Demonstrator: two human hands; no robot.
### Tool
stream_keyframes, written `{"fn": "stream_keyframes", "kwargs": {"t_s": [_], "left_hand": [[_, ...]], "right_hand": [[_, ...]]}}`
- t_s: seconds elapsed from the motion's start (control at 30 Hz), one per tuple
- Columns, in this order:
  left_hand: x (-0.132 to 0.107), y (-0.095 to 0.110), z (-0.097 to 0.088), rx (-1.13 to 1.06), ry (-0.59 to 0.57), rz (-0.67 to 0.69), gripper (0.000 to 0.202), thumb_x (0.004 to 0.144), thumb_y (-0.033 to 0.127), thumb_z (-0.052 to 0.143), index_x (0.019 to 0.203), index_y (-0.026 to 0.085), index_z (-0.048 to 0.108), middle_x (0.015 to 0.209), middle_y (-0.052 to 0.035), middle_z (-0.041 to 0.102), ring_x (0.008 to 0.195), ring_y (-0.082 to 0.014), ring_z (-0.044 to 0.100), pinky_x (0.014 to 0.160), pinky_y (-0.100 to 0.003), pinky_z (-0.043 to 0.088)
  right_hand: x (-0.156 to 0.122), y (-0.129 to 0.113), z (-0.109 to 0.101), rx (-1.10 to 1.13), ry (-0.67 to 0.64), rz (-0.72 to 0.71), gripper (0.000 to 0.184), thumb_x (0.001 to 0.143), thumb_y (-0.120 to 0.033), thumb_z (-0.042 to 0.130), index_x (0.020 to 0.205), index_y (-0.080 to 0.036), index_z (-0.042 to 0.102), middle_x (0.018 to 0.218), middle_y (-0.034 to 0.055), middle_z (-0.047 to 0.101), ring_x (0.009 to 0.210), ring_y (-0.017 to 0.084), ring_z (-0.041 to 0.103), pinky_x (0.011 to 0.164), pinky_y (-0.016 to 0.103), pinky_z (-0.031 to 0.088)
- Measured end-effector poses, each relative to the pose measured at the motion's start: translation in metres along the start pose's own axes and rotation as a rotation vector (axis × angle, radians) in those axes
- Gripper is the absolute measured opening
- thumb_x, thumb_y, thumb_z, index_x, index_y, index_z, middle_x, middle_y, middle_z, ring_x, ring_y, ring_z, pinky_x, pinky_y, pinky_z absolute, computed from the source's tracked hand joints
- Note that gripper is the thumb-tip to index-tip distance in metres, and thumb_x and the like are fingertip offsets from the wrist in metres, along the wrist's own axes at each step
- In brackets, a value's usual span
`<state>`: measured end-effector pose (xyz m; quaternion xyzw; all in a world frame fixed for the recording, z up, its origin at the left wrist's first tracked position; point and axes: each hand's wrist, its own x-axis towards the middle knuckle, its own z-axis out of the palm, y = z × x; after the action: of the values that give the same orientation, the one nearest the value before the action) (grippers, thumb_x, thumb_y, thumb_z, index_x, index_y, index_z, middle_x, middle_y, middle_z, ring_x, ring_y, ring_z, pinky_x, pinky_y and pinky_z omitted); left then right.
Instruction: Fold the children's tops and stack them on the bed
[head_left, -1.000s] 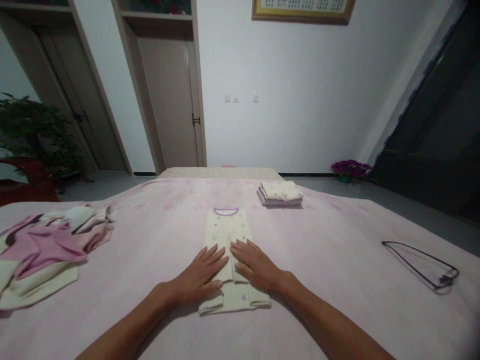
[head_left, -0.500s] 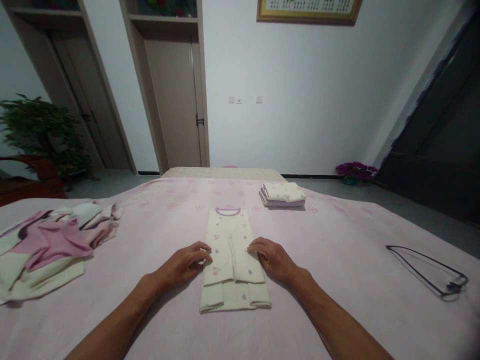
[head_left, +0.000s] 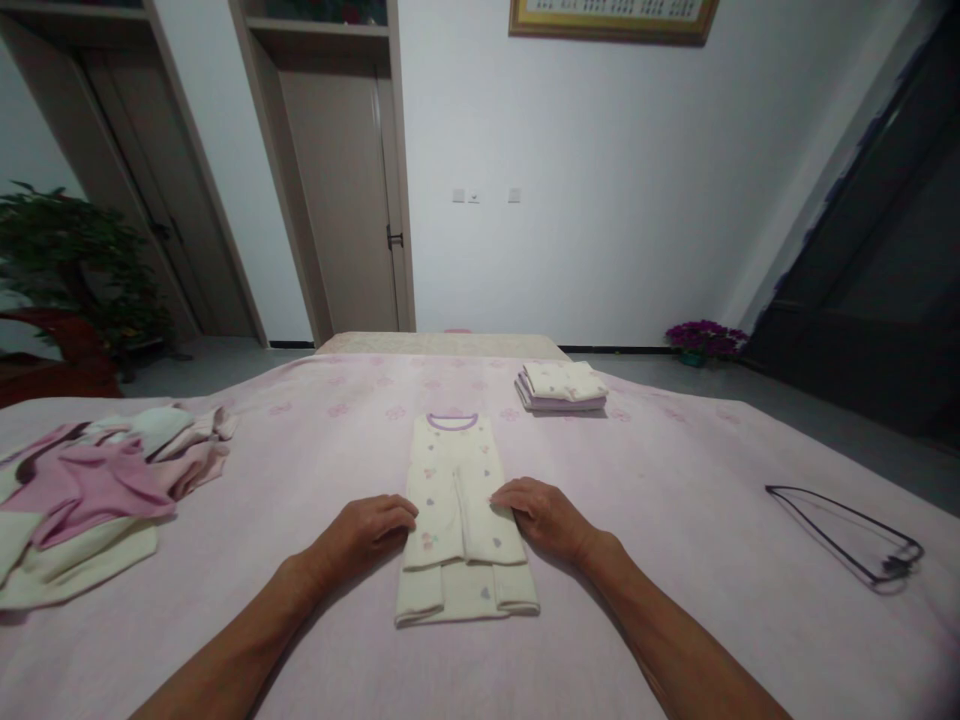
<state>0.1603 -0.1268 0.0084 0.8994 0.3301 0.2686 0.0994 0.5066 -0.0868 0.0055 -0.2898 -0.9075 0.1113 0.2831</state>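
A cream garment [head_left: 459,500] with a purple collar and small prints lies folded into a long strip on the pink bedspread [head_left: 660,470]. My left hand [head_left: 367,530] rests at its left edge, fingers curled and pinching the fabric there. My right hand [head_left: 545,515] sits at its right edge, fingers bent onto the cloth in the same way. Both hands are level with the middle of the strip.
A stack of folded clothes [head_left: 561,385] lies further back on the right. A loose heap of pink and cream clothes [head_left: 97,490] sits at the left. A dark wire hanger [head_left: 847,530] lies at the right. Doors, a plant [head_left: 67,260] and flowers [head_left: 701,338] stand beyond.
My hands lay flat and open on top of the garment's lower middle. They have slid outwards to its two side edges and curled onto the fabric.
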Motion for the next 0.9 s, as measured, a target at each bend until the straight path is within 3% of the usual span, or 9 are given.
{"fn": "stream_keyframes", "kwargs": {"t_s": [0.17,0.37,0.53,0.67,0.9], "left_hand": [[0.0,0.0,0.007,0.001,0.05,0.003,0.016,0.098,0.021,0.046,0.094,0.021,0.061,0.099,-0.0065,0.071,0.087,-0.0137,0.067,0.077,-0.023,0.053],[0.001,0.001,0.009,-0.085,0.063,-0.009,0.013,0.098,0.02,0.045,0.095,0.021,0.057,0.101,-0.0062,0.07,0.088,-0.0131,0.067,0.078,-0.023,0.053],[0.004,0.007,0.005,-0.118,0.045,-0.016,0.014,0.1,0.022,0.045,0.103,0.021,0.059,0.113,-0.0098,0.068,0.101,-0.0159,0.066,0.086,-0.026,0.054],[0.006,0.004,0.012,-0.068,0.098,-0.004,0.022,0.099,0.023,0.047,0.117,0.021,0.06,0.117,-0.0121,0.067,0.106,-0.018,0.066,0.09,-0.029,0.055],[0.007,0.002,0.015,0.103,0.132,0.016,0.02,0.097,0.025,0.05,0.109,0.022,0.066,0.111,-0.0108,0.069,0.099,-0.0185,0.066,0.087,-0.031,0.054]], "right_hand": [[0.0,0.002,0.002,-0.012,0.03,-0.026,0.026,0.095,-0.018,0.05,0.103,-0.024,0.074,0.107,0.006,0.074,0.097,0.019,0.068,0.087,0.034,0.054],[-0.001,0.002,0.005,0.133,0.066,-0.039,0.026,0.098,-0.021,0.047,0.111,-0.022,0.069,0.111,0.0091,0.071,0.099,0.017,0.067,0.087,0.032,0.055],[0.0,-0.001,0.005,0.153,0.058,-0.062,0.033,0.096,-0.019,0.048,0.126,-0.023,0.062,0.121,0.0123,0.064,0.109,0.02,0.063,0.093,0.036,0.054],[0.0,-0.003,0.007,0.114,0.081,-0.077,0.041,0.094,-0.018,0.05,0.134,-0.024,0.056,0.125,0.0133,0.06,0.113,0.022,0.059,0.096,0.038,0.051],[0.003,-0.009,0.001,-0.036,0.07,-0.074,0.032,0.094,-0.031,0.052,0.122,-0.024,0.064,0.117,0.0121,0.065,0.11,0.026,0.057,0.101,0.047,0.046]]}}
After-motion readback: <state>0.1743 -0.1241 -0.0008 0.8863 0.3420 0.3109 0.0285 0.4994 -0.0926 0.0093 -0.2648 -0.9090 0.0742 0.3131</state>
